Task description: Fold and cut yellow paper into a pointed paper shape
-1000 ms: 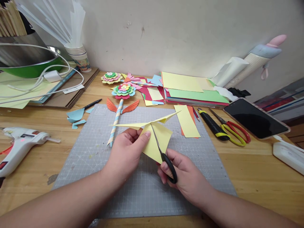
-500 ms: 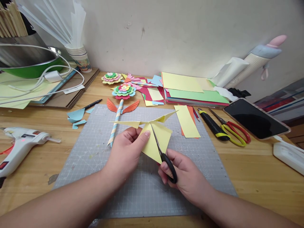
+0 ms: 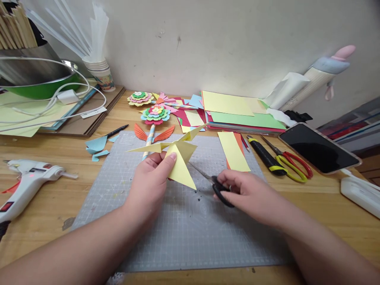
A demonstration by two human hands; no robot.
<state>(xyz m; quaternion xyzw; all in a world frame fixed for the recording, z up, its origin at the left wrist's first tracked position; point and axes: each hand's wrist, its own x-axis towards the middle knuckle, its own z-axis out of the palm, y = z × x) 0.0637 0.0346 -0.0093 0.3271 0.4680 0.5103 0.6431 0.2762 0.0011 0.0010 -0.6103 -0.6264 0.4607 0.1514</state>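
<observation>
Pinched between thumb and fingers of my left hand (image 3: pixel 152 178) is a piece of yellow paper (image 3: pixel 181 160), cut into pointed flaps that spread up, left and down. My right hand (image 3: pixel 243 190) is closed around the black handles of a pair of scissors (image 3: pixel 219 188). Their blades point up and left, with the tip close beside the paper's right edge; whether they touch is hard to tell. Both hands are above a grey cutting mat (image 3: pixel 178 233). Behind my left hand a paper flower (image 3: pixel 155 114) with a striped stem and orange leaves lies on the mat.
Yellow and orange strips (image 3: pixel 234 152) lie at the mat's upper right, near a cutter (image 3: pixel 265 154), red-and-yellow-handled scissors (image 3: pixel 297 166) and a phone (image 3: pixel 320 148). A glue gun (image 3: pixel 32 178) and blue scraps (image 3: pixel 96 146) are at left. A paper stack (image 3: pixel 246 120) stands by the wall.
The scissors have come out of the paper and moved right and down with my right hand. My left hand has shifted the paper slightly left and turned it.
</observation>
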